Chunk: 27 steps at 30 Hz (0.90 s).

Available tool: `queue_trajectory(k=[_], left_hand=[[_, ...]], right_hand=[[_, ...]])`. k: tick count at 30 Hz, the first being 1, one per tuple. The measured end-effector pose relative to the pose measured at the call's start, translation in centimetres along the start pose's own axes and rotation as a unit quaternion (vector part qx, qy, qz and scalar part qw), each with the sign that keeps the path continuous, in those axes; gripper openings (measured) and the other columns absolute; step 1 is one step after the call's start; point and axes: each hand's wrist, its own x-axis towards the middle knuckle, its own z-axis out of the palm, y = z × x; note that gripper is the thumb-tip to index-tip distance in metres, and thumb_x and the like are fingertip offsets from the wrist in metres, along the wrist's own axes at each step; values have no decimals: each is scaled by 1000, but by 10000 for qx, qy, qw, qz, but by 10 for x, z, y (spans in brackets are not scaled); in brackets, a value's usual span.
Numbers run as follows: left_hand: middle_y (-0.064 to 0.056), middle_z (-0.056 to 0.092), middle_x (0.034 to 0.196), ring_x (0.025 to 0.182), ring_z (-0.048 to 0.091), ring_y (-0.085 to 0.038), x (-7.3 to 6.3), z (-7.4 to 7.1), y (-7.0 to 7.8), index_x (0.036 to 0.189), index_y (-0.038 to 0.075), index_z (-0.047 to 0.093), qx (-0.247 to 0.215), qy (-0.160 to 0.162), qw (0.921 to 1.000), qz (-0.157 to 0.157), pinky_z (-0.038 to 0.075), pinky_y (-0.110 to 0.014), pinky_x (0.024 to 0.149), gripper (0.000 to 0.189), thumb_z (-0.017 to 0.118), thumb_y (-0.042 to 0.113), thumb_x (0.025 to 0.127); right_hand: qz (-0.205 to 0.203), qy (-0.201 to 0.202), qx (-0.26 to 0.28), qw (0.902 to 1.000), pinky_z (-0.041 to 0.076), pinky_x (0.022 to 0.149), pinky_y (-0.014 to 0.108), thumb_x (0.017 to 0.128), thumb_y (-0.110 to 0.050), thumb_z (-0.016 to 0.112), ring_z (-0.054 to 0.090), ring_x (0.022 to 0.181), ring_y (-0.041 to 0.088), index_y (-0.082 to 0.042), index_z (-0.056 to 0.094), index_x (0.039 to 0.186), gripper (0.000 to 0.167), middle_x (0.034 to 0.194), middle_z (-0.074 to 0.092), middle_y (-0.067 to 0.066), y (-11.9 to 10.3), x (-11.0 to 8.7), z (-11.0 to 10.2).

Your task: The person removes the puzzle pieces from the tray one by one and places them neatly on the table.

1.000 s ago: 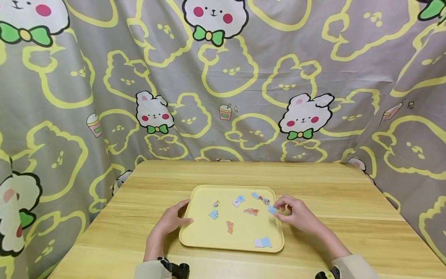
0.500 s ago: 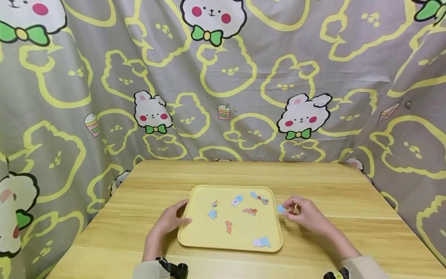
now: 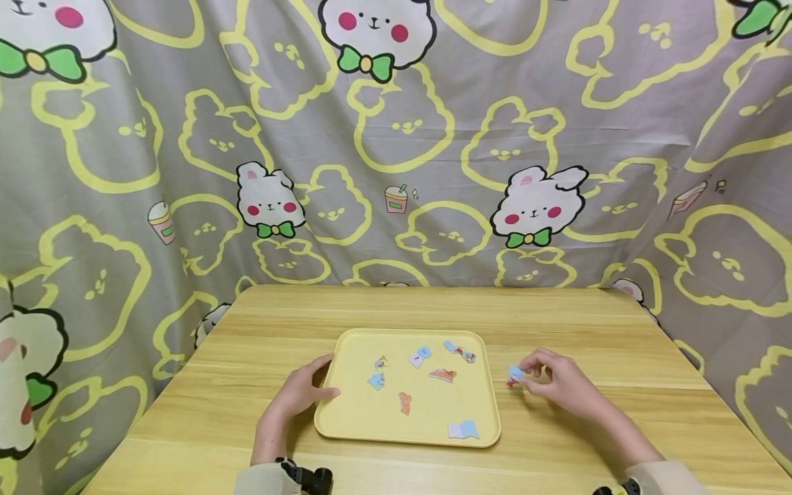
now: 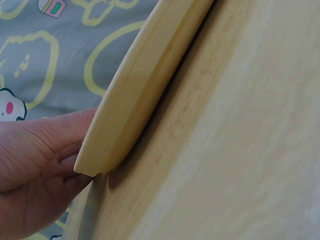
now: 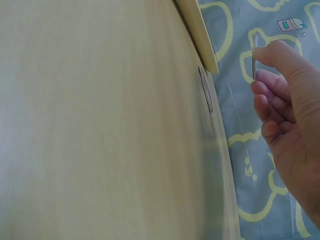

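My left hand (image 3: 301, 390) holds the left rim of a yellow tray (image 3: 359, 425), its thumb at the edge. The left wrist view shows the fingers partly hidden by the tray wall. To the right of the tray, my right hand (image 3: 562, 386) pinches a small light-blue flat piece, like a jigsaw piece (image 3: 515, 372), between thumb and fingers. Seen edge-on in the right wrist view, that piece is a thin upright line. Just below it in the head view is a red piece (image 3: 512, 382), partly covered; a flat piece (image 5: 206, 90) lies on the table there in the right wrist view.
Several small printed pieces lie scattered in the tray, among them an orange piece (image 3: 405, 403), another orange piece (image 3: 443, 375) and a blue-and-lilac piece (image 3: 463, 430). The wooden table (image 3: 396, 309) extends around the tray. A patterned curtain (image 3: 383, 151) hangs behind and at both sides.
My right hand has moved right with the blue piece, from over the tray's right rim to above the table beside it. The left hand has stayed on the tray.
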Motion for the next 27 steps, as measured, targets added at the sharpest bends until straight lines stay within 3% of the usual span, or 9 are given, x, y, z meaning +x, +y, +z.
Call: queue_trajectory(k=[27], left_hand=[[-24,43,150,141,35,-47,1,0,-2,148,9,44,-37,-9,10000,11,33,-61,113,77,80,22,81]], right_hand=[[60,85,-308,9995,40,55,17,77,-3,79,46,73,-6,-16,69,88,20,79,61,-13,22,-17,-25]])
